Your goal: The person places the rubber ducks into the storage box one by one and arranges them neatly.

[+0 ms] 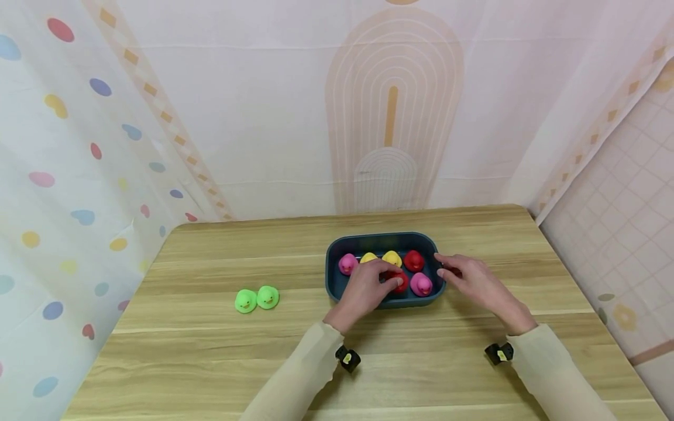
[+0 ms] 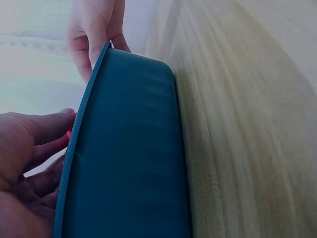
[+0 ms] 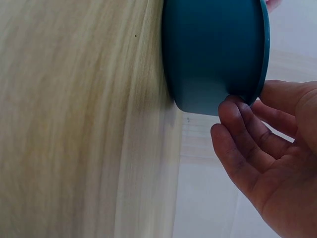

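A dark teal oblong container (image 1: 408, 303) stands on the table with small rubber ducks inside. My left hand (image 1: 364, 287) reaches over its near side and pinches a red rubber duck (image 1: 402, 286) between thumb and fingers. That duck is partly covered by the hand; only a bit of red shows in the left wrist view. At the container's right end, my right hand (image 1: 478, 283) grips the rim, thumb on one side and curled fingers (image 3: 235, 119) against the outer wall. Beside the left hand lie a pink duck (image 1: 347, 264) and two yellow ducks, one yellow duck (image 1: 368, 257) partly hidden.
Another red duck (image 1: 414, 261) and a pink duck (image 1: 421, 285) sit in the container's right part. Two green ducks (image 1: 257, 299) rest side by side on the wooden table (image 1: 210, 362), left of the container. Patterned curtains (image 1: 263, 117) hang behind the table and along both sides.
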Tool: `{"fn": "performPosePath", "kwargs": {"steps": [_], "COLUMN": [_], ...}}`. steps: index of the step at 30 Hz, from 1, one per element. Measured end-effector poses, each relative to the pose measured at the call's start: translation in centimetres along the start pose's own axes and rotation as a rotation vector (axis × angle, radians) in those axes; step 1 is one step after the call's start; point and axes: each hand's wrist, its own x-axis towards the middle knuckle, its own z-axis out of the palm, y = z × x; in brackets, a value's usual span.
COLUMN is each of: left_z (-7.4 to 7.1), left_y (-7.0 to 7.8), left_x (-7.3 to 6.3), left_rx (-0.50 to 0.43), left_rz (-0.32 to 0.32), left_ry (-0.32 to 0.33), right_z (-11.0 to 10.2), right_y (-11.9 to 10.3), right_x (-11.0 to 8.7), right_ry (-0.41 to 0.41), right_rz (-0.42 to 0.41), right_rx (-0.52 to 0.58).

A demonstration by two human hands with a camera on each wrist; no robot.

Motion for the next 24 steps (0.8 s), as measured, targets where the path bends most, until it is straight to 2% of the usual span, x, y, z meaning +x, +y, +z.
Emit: {"fn": "performPosePath", "kwargs": {"steps": [9,13,18,24], "left_z": [0.0,0.0,0.2,0.4], "left_y": [-0.3,-0.3,-0.3,-0.6], "left_x": [1.0,1.4,1.7,2.0], "left_rx": [0.051,0.049,0.045,0.043], "left_rz": [-0.018,-0.045,-0.075,-0.073], "left_ry": [-0.081,-0.118,-0.148,-0.168], "right_z": [0.1,0.0,0.0,0.0], "right_y": [0.0,0.0,0.1,0.1], "right_x": [0.0,0.0,0.1,0.0], "right_ry": [-0.002,-0.004,-0.008,-0.013], "right_rz": [-0.007,-0.01,-0.014,-0.008], "right_rx": [-0.007,-0.004,-0.002,-0.001]}}
